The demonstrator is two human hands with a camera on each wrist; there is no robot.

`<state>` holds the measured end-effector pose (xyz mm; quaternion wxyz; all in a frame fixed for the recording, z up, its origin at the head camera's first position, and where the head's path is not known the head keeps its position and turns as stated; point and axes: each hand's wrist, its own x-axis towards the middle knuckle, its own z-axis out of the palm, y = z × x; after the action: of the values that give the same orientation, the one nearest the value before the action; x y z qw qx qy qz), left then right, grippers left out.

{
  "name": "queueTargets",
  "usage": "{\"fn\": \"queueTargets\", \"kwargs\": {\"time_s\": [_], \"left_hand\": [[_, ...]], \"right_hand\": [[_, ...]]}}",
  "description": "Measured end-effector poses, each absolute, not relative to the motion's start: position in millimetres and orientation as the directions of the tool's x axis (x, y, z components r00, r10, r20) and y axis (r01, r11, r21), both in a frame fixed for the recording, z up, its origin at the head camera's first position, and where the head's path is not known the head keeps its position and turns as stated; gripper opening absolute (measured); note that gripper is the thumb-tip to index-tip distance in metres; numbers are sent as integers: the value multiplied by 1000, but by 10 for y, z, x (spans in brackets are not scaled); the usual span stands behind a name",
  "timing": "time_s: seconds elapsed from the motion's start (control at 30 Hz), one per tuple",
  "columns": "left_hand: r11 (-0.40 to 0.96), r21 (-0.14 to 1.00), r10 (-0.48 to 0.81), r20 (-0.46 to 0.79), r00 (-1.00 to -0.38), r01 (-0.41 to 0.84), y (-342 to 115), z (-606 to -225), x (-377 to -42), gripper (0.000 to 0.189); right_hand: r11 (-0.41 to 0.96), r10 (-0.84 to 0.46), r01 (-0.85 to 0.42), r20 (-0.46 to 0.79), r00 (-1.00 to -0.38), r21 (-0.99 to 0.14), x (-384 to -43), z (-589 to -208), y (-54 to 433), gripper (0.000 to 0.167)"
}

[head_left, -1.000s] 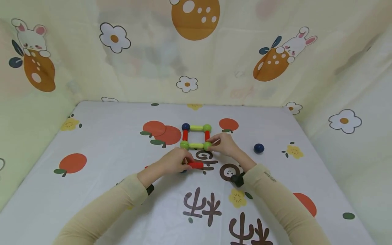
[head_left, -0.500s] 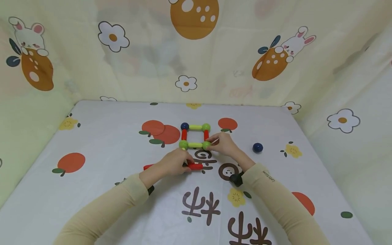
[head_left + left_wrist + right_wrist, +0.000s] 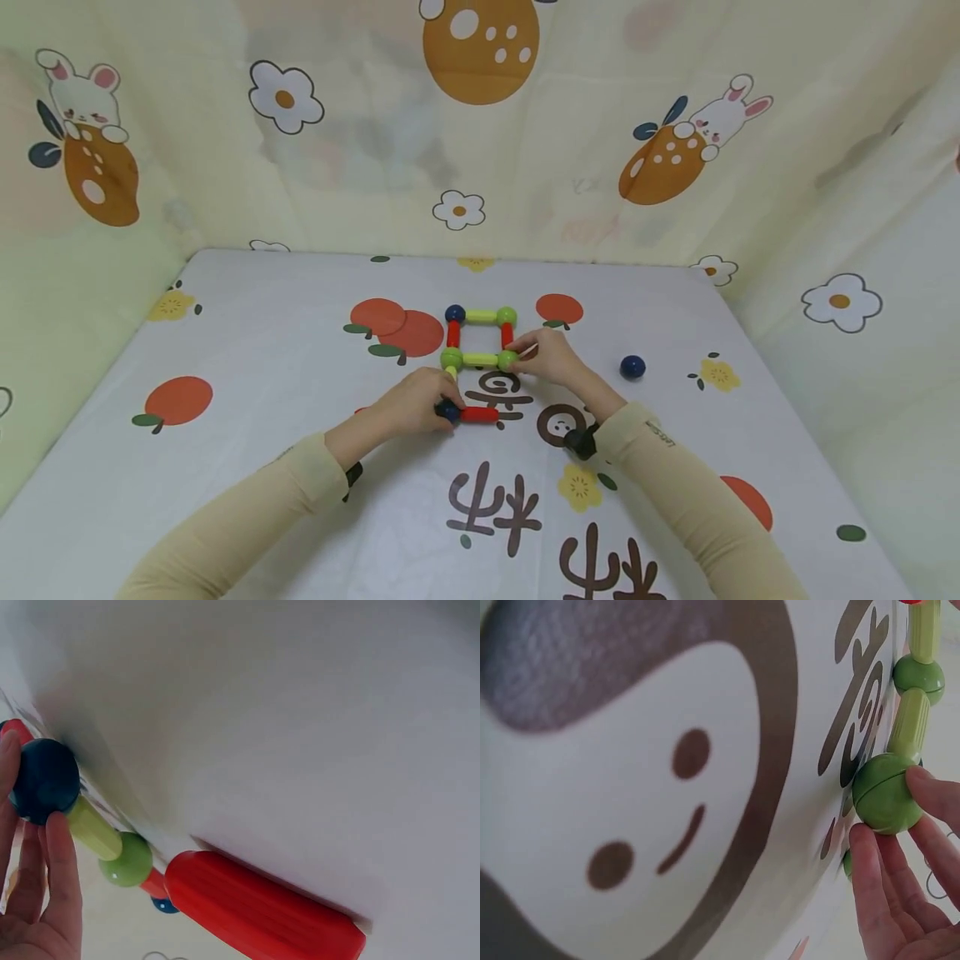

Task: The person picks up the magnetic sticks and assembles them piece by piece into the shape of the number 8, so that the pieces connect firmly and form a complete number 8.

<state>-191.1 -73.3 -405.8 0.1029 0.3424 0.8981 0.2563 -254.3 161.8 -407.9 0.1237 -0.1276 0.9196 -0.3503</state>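
My left hand (image 3: 416, 402) holds a navy ball (image 3: 447, 408) between thumb and fingers. A red rod (image 3: 480, 414) extends right from that ball, and a yellow-green rod (image 3: 94, 829) runs from it to a green ball (image 3: 452, 359). Beyond lies a square of rods and balls, with a navy ball (image 3: 455, 314) at its far left corner and green balls at the others. My right hand (image 3: 551, 357) pinches the near right green ball (image 3: 889, 793), its thumb and fingertips on the surface. Yellow-green rods (image 3: 480, 360) form the near and far sides, red rods (image 3: 453, 335) the left and right.
A loose red rod (image 3: 262, 907) lies on the table by my left wrist, mostly hidden in the head view. Another navy ball (image 3: 632, 367) sits to the right of my right hand. Patterned cloth covers the table (image 3: 285, 300), and a curtain (image 3: 360, 167) stands behind it.
My left hand has shifted slightly left, its fingers going from the red rod to the navy ball, which now shows. My right hand stays on the green corner ball.
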Motion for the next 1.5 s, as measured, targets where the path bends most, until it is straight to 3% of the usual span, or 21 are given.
{"fn": "queueTargets", "kwargs": {"time_s": [0.33, 0.53, 0.9, 1.23, 1.5], "left_hand": [[628, 515, 677, 8, -735, 584, -735, -4042, -1920, 29], [640, 507, 671, 0, -742, 578, -731, -4027, -1912, 29], [672, 495, 646, -26, -763, 552, -723, -3994, -1902, 30], [696, 490, 621, -45, -782, 525, -719, -4011, -1875, 31], [667, 513, 629, 1, -777, 540, -722, -4040, -1888, 31]], "right_hand": [[668, -492, -352, -34, -870, -655, -2484, -4009, 1732, 38], [698, -475, -316, -85, -876, -642, -2470, -4016, 1757, 37], [712, -464, -366, -10, -886, -600, -2411, -3906, 1958, 36], [716, -368, -323, 58, -928, -620, -2361, -3830, 2368, 36], [793, -284, -261, 45, -958, -551, -2315, -3814, 2728, 38]]}}
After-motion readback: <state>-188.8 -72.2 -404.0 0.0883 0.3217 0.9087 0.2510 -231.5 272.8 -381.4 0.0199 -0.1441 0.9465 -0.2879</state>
